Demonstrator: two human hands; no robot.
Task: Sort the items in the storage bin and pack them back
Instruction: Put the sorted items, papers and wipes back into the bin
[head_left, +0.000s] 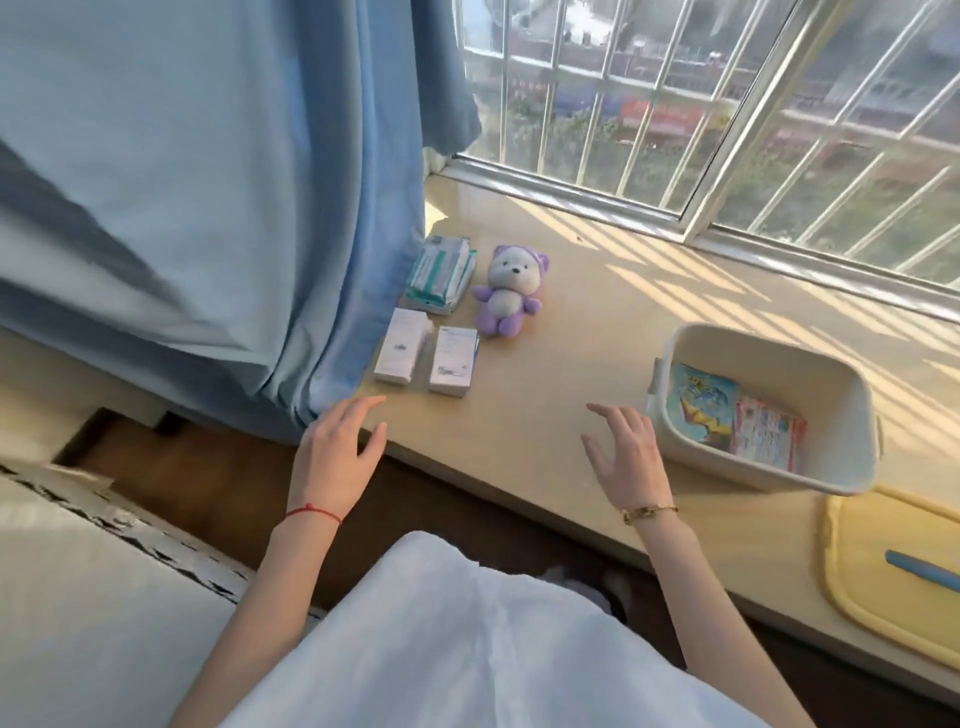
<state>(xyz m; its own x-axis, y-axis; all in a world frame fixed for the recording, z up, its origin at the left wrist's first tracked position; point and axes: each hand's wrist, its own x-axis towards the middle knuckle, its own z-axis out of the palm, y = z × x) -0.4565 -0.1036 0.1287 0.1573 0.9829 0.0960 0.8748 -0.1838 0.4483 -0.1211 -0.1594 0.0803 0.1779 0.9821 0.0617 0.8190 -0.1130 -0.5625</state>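
We see a smooth, slightly glossy pale wooden window ledge (571, 364) bearing a matt cream plastic storage bin (841, 415). Beside it lie a fuzzy purple-and-white plush bear (509, 291), two smooth white cardboard boxes (426, 353) and a shiny film-wrapped green-and-white tissue pack (441, 273). A soft matt blue cloth curtain (208, 208) hangs by them.

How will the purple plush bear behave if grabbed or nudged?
The plush bear looks soft and stuffed, so it will probably squash under the fingers and feel light. It lies loose on the smooth windowsill, so a push would likely slide or flop it rather than roll it. It is probably not fragile.
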